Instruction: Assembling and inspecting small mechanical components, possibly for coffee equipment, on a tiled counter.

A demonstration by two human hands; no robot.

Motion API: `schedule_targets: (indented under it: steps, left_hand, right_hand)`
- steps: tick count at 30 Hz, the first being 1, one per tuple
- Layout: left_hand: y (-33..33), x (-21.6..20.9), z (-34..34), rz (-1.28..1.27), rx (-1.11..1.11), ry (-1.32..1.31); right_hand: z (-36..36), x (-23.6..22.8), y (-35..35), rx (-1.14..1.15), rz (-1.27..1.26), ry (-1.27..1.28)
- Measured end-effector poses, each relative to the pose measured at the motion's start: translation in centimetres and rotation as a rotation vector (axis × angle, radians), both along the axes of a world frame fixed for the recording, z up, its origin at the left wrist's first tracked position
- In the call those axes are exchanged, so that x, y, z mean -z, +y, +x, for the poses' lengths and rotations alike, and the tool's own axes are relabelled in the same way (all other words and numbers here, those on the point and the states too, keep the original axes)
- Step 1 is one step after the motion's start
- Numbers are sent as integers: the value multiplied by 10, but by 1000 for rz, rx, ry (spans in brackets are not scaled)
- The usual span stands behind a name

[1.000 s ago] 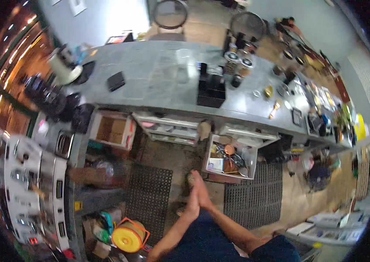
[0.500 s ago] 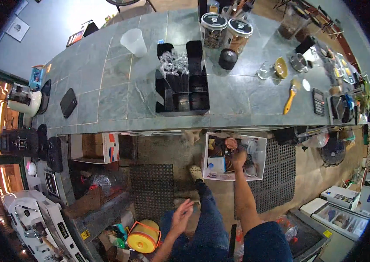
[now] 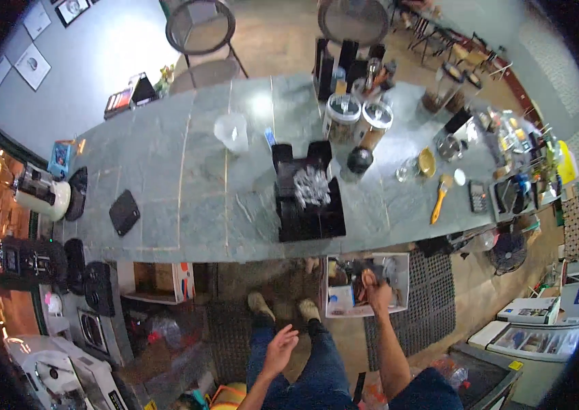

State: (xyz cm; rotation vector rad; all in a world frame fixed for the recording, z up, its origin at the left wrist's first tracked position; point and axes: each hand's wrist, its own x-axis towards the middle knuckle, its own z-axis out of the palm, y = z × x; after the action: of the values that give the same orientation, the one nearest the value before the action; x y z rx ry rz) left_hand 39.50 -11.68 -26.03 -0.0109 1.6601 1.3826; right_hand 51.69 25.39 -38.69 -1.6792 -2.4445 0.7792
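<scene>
My right hand [image 3: 379,298] reaches down into a white open box [image 3: 366,313] on the floor under the counter's near edge. Its fingers are closed at a dark item and a round copper-brown piece [image 3: 369,277]; what exactly they grip is too small and blurred to make out. Around it in the box lie a blue-and-white packet [image 3: 339,298] and several dark and pale items. My left hand [image 3: 281,350] hangs in the air above my legs, fingers loosely apart, with nothing in it.
On the grey tiled counter [image 3: 159,198] stand a black organizer [image 3: 311,215] with crumpled clear plastic, a translucent cup [image 3: 232,132], lidded jars [image 3: 342,117], a yellow-handled brush [image 3: 442,199] and a calculator [image 3: 478,198]. A black perforated mat [image 3: 433,301] lies beside the box. Another box [image 3: 159,281] sits left under the counter.
The view has tilted upward, so the counter and box sit lower in it. My right hand stays at the box, now closed beside the copper-brown piece. Both my shoes now show.
</scene>
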Motion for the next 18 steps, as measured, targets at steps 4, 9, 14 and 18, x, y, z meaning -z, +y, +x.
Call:
schedule_targets:
  steps: [4, 9, 14, 18]
  left_hand:
    - [5, -45, -61, 98, 85, 42]
    - [14, -122, -146, 294, 190, 174]
    - [43, -156, -199, 462, 190, 211]
    - [63, -181, -230, 530, 190, 278]
  right_hand:
    - [-5, -178, -29, -116, 105, 237]
    - [-67, -367, -6, -8, 166, 658]
    - [-170, -452, 50, 40, 419, 823]
    - [-272, -451, 131, -28, 519, 1035]
